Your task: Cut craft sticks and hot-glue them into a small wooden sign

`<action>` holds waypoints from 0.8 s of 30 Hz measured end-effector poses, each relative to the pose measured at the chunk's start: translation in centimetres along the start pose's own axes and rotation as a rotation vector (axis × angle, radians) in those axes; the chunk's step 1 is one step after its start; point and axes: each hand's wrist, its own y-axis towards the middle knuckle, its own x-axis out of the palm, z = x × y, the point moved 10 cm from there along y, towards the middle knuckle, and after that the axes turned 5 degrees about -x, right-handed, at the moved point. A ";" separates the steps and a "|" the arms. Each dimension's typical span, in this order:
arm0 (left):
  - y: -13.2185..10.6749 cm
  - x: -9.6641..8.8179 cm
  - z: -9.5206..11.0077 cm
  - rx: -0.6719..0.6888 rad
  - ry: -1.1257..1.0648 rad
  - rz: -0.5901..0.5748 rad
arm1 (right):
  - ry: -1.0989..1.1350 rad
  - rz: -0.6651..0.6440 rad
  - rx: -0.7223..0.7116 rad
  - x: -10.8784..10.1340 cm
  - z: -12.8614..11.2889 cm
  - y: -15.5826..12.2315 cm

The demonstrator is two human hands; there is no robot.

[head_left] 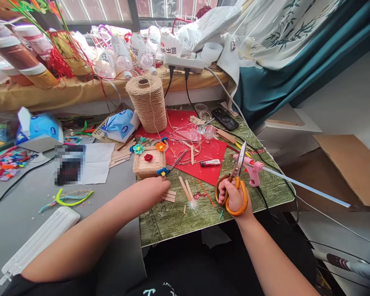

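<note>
My right hand (234, 195) is closed around the orange handles of large scissors (241, 158), whose blades point up and away above the mat's right side. My left hand (158, 187) is closed at the front right corner of a small twine-wrapped box (148, 166). A blue flower with a yellow centre (163, 172) shows at its fingertips, which are partly hidden. On the box's top sits a red rose (148, 157). A teal flower (138, 149) and an orange flower (160, 146) are at its back corners. A thin pointed metal tool (177, 159) lies just beyond my left hand.
Flat wooden sticks (187, 191) lie between my hands. Behind the box stands a twine spool (146, 105) by red card (203, 164). A pink glue gun (253, 168) with a long glue stick is right of the scissors. A phone (225, 119) and tissue packs (119, 125) lie farther back.
</note>
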 end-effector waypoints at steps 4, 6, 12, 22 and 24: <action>0.2 0.3 -0.1 0.017 0.003 0.028 | -0.007 -0.011 -0.009 -0.2 0.2 0.2; 0.2 0.5 -0.3 0.026 0.006 0.038 | -0.008 -0.013 -0.012 -0.3 0.4 0.2; -0.3 -0.1 -0.1 0.095 -0.016 0.174 | 0.014 -0.006 -0.002 -0.1 0.4 0.1; -0.4 -0.5 0.2 0.091 -0.034 0.147 | 0.036 -0.002 0.016 0.1 0.3 0.1; -0.5 -0.3 0.1 0.078 -0.003 0.135 | 0.029 0.001 0.015 0.0 0.3 0.1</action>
